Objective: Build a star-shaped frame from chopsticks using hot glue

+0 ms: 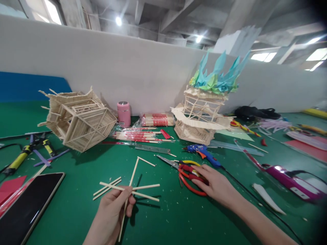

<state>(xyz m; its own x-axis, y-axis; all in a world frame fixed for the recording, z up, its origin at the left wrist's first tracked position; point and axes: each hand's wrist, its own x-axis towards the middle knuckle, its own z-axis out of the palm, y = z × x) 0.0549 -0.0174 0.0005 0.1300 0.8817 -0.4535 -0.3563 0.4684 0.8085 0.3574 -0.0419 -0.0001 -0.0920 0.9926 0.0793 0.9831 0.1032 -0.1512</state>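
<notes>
My left hand (pixel 114 209) pinches several crossed wooden sticks (pixel 146 195) at the lower centre; they fan out to both sides, and one runs up and down. My right hand (pixel 213 182) lies over red-handled scissors (pixel 191 185), its fingers on the handles, with the blades pointing up and left. Yellow handles show just behind the red ones. A blue glue gun (pixel 204 153) rests beyond that hand. One short stick (pixel 146 161) lies on the green table (pixel 163 224) near the top of the held sticks.
A stick-built frame (pixel 84 119) lies tilted at the left, beside a pink bottle (pixel 124 114). Bagged sticks (pixel 157 119) sit behind. A stick model (pixel 196 119) with blue paper stands right of centre. A phone (pixel 30 204) and a purple tool (pixel 293 182) flank the hands.
</notes>
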